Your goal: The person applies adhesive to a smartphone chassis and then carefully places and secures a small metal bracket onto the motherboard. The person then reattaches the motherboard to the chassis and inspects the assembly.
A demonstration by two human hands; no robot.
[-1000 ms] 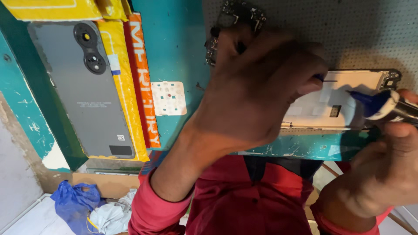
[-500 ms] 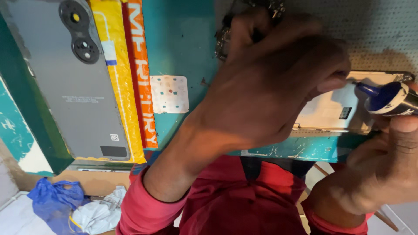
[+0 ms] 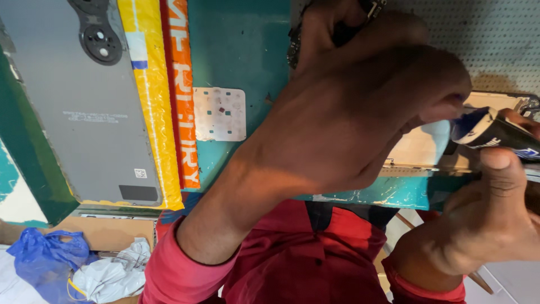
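I see the left hand [image 3: 360, 112] spread palm-down over the pale, flat opened phone chassis [image 3: 419, 149], which lies on the teal worktop [image 3: 242, 62] at its near edge, right of centre. Fingers curled and pressing; whether they pinch anything underneath I can't tell, the hand hides it. Right hand [image 3: 489, 225] is closed round a dark blue-tipped tube [image 3: 486, 126], thumb up along it, nozzle end just beside the chassis edge.

My read: chassis is thin, light, stiff but fragile w/ exposed internals, so hold by the frame edges, flat pressure only. Tube looks soft-walled, prob. squeezable; grip mid-body.

Vs. half a sec ago: view has shifted so the grey phone back cover w/ round camera cluster [image 3: 84, 107] and yellow-orange padded packet [image 3: 163, 95] sit further up-left; tube is closer in under the left fingertips. White perforated square plate [image 3: 220, 114] lies apart, untouched.
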